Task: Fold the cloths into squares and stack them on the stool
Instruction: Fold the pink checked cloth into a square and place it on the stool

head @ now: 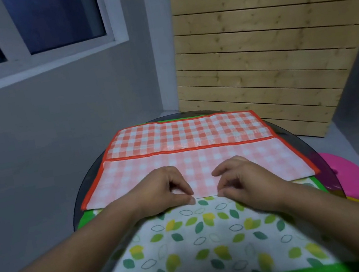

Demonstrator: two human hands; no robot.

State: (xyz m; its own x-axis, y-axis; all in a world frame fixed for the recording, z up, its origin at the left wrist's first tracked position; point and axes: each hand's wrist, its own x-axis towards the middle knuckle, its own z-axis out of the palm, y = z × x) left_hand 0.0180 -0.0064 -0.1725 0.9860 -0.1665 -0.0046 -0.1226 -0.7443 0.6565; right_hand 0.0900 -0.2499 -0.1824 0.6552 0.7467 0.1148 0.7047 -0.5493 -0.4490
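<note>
Checked cloth (192, 157): laid on the leaf cloth (204, 239), near half folded up over the far half.
Left hand (162, 191): grip pinched on the checked cloth's near folded edge.
Right hand (246, 181): grip pinched on the same edge, just beside.
Table (82, 191): round, dark, carrying both cloths.
Stool (346, 173): pink, right of the table.

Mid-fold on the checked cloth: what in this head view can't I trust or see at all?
- Pink stool: only part shows, behind the round table's edge; its top surface cannot be judged.
- Leaf-print cloth: near end cut off by the frame's bottom edge; far part lies under the orange checked cloth.
- Fold edge: partly covered by the left hand and right hand.
</note>
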